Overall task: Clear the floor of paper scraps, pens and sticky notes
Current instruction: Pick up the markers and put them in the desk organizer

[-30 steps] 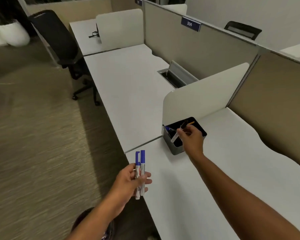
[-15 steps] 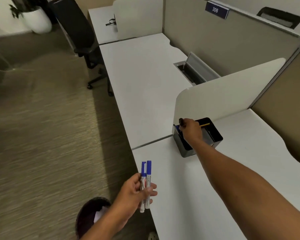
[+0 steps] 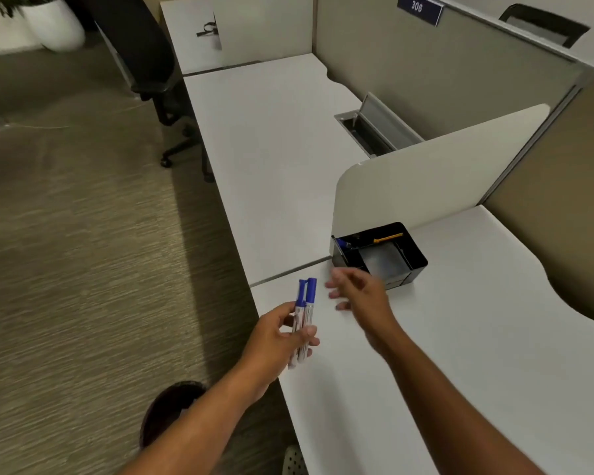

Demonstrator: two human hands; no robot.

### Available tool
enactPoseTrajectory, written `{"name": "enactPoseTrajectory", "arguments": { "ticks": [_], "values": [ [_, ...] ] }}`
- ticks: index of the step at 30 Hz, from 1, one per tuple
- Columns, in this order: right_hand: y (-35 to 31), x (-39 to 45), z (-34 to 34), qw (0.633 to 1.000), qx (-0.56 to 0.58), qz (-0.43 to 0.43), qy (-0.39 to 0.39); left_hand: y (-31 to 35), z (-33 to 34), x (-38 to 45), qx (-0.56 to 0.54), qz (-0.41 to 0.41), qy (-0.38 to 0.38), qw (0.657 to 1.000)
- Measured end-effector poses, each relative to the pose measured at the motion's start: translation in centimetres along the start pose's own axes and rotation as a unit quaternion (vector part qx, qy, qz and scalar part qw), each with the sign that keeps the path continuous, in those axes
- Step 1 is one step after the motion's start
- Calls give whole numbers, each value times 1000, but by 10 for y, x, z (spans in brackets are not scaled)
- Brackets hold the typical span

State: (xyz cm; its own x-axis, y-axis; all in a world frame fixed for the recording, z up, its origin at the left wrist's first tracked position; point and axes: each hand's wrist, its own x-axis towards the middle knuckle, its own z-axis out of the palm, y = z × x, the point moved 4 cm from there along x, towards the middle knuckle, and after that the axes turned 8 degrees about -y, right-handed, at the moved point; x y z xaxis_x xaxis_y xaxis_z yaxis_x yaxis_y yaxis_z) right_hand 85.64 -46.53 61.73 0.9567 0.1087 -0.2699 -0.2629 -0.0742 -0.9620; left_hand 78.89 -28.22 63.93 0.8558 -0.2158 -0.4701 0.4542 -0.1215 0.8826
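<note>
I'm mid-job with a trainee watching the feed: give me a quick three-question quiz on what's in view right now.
1. True or false: the left hand holds two blue-capped markers.
2. Multiple choice: the right hand is (a) gripping a pen, (b) open and empty above the desk, (c) inside the organizer.
3. Fill in: the black desk organizer stands against the white ____ at the desk's left edge.

Key:
1. True; both are pinched side by side, caps up.
2. b; its fingers are spread, between the markers and the organizer.
3. Divider panel; a yellow pen lies in the organizer's back compartment.
</note>
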Motion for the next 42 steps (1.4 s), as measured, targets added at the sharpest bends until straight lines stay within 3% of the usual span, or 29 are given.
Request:
{"name": "enactPoseTrajectory", "arguments": {
  "ticks": [2, 7, 10, 14, 18, 24, 30, 33, 35, 37, 42],
  "values": [
    [4, -25, 12, 999, 30, 3, -43, 5, 9, 4, 34, 0, -7, 999],
    [6, -41, 5, 999, 30, 13, 24, 8, 23, 6, 111, 11, 12, 994],
    [-4, -29, -11, 997, 63, -3, 34, 2, 18, 7, 79, 11, 46, 996],
    [-27, 13, -52, 985, 54, -60, 153, -11, 1, 4, 39, 4, 78, 996],
    [-43, 61, -81, 963, -76, -98, 239, -25, -11, -3, 45, -6, 93, 995],
    [-35, 119, -70, 965, -166, -85, 186, -38, -16, -11, 27, -21, 93, 995],
    [-2, 137, -53, 963, -255, -31, 77, -39, -19, -12, 22, -21, 98, 995],
    [-5, 127, -59, 969, -221, -11, 110, -37, -17, -10, 10, -16, 96, 995],
    [-16, 104, -59, 968, -183, -38, 168, -34, -15, -7, 1, -12, 99, 995],
    [-18, 71, -47, 973, -147, -56, 169, -31, -11, -3, -3, -5, 104, 995],
    [14, -15, 11, 998, 22, 18, -61, -22, 5, 7, 5, 18, 96, 995]
  ]
}}
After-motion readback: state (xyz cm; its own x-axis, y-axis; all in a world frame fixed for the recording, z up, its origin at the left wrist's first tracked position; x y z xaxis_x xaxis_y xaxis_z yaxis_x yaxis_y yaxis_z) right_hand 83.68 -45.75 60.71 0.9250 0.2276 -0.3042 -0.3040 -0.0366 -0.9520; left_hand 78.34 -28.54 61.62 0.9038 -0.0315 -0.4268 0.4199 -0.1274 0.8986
